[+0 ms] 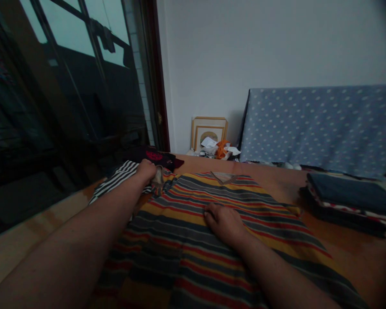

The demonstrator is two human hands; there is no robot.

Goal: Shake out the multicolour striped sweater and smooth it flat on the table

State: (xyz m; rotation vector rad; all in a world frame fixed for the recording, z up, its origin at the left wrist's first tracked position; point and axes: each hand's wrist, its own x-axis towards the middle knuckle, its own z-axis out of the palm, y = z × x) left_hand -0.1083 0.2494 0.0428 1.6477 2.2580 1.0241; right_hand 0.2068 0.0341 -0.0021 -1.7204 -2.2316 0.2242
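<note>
A shirt with red, yellow, grey and dark stripes lies spread out before me, its V-shaped collar toward the far side. At its left sleeve end, my left hand is closed on the cloth, and the sleeve cuff is bunched beside the fingers. My right hand rests on the shirt's upper middle, palm down with the fingers lying on the cloth; it holds nothing that I can see. Under and beyond my left wrist is a black-and-white striped garment.
Dark folded clothes with a red print lie at the far left. A folded stack sits on the wooden surface at right. Behind are picture frames, crumpled bags, a blue dotted cloth and, leftward, a glass door.
</note>
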